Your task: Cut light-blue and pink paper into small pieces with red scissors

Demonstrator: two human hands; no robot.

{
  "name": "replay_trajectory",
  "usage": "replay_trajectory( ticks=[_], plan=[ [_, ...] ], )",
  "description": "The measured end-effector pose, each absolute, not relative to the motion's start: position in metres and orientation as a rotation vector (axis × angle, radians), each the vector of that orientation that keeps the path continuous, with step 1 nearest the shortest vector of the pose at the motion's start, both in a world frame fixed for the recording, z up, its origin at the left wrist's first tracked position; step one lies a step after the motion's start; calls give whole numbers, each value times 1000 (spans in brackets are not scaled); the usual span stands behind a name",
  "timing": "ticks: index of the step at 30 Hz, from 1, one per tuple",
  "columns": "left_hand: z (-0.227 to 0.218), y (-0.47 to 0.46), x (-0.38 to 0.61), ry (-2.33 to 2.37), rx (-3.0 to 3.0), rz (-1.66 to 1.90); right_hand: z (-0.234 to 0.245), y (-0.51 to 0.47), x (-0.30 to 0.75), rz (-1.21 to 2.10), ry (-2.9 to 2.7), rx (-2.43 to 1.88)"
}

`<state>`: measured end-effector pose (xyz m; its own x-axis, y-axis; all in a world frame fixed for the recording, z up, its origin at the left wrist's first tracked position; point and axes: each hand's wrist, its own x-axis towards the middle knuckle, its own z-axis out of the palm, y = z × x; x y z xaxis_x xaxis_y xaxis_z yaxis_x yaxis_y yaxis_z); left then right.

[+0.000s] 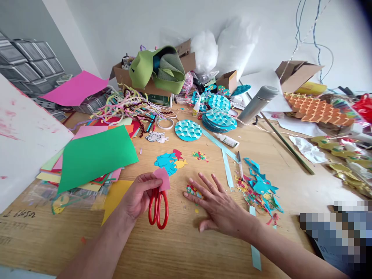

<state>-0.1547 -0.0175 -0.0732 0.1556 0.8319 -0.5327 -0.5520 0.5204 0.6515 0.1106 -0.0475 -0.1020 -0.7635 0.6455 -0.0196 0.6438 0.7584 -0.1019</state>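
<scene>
My left hand (138,196) is closed on red-handled scissors (158,209) and a small pink paper piece (162,178), held just above the wooden table (180,248). My right hand (216,203) lies flat and open on the table, fingers spread, its fingertips over a small heap of coloured paper bits (192,190). Blue and yellow paper fish (168,162) lie just beyond both hands.
A stack of coloured paper topped by a green sheet (95,157) sits at left. Teal scalloped discs (188,130), a glue bottle (227,140), paper scraps (260,192), a grey flask (255,104) and cardboard boxes (162,83) crowd the back and right.
</scene>
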Motion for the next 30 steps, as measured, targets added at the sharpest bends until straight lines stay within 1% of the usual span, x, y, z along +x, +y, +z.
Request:
replay_trajectory(
  ticks=[8,10,15,18,24,30],
  plan=[
    [-75,-16,-155,993,333,1011,-97,-29,123,26,-2884,-1168],
    [-75,-16,-155,998,325,1012,-94,-33,127,62,-2910,-1089],
    [-77,-16,-154,998,333,992,-88,-47,137,269,-3030,-774],
    [-78,-17,-154,994,341,978,-90,-44,142,317,-3059,-700],
    [-79,-16,-156,998,337,980,-99,-19,150,247,-3059,-821],
    [-78,-16,-155,1010,316,982,-97,2,152,193,-3046,-917]
  ],
)
